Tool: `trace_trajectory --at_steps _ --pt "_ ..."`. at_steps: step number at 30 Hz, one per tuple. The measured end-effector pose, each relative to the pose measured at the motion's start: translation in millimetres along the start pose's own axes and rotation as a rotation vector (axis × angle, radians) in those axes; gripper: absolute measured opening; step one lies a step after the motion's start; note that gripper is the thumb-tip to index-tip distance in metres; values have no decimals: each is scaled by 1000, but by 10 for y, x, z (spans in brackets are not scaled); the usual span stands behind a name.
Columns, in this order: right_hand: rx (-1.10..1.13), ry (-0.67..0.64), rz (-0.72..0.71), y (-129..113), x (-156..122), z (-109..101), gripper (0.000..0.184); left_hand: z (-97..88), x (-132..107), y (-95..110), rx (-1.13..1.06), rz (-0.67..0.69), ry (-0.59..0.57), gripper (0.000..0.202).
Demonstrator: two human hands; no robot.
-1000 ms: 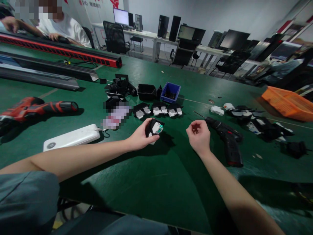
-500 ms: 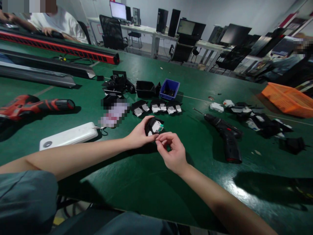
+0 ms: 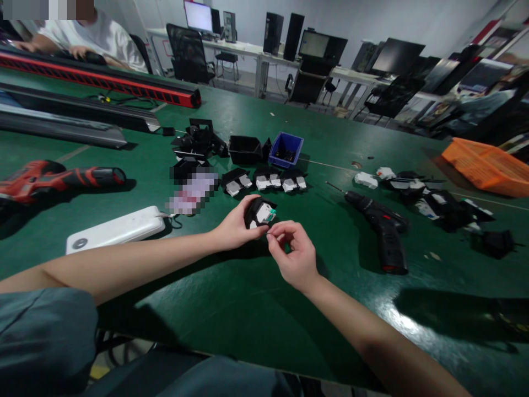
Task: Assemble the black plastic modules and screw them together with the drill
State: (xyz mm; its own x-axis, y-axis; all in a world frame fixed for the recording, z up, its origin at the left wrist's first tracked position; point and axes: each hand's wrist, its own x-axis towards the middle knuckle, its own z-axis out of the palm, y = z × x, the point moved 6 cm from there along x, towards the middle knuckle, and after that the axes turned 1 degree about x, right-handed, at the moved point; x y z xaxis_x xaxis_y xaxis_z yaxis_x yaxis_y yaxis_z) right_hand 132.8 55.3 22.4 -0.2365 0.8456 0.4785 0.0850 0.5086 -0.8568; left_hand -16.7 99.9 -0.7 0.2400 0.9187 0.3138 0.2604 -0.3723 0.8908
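My left hand (image 3: 235,227) is closed round a black plastic housing (image 3: 251,208) with a white block and a green connector in it. Just to its right, my right hand (image 3: 294,253) has thumb and forefinger pinched together near the housing's lower edge. Whatever lies in that pinch is too small to name. Beyond my hands, several similar black housings with white blocks (image 3: 268,180) stand in a row. Behind them are a black bin (image 3: 244,150) and a blue bin (image 3: 286,150) with small dark parts inside.
A black cordless screwdriver (image 3: 382,229) lies at right, near black and white parts (image 3: 440,207) and an orange basket (image 3: 487,165). At left are a red drill (image 3: 53,179), a white oblong device (image 3: 115,229) and long rails (image 3: 99,82). A person (image 3: 99,41) sits across the table.
My right hand has drawn slightly to the right, away from the housing, with its fingers still pinched. My left hand keeps its hold on the housing.
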Motion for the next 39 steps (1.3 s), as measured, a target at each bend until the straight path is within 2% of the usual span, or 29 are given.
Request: trace_trajectory --at_steps 10,22,39 --pt "15 -33 12 38 -15 16 11 12 5 -44 -34 0 -14 66" --pt "34 59 24 37 -14 -39 13 26 -4 9 -17 32 -23 68" --pt "-7 56 25 30 -1 -38 9 58 -14 44 13 78 -82 70"
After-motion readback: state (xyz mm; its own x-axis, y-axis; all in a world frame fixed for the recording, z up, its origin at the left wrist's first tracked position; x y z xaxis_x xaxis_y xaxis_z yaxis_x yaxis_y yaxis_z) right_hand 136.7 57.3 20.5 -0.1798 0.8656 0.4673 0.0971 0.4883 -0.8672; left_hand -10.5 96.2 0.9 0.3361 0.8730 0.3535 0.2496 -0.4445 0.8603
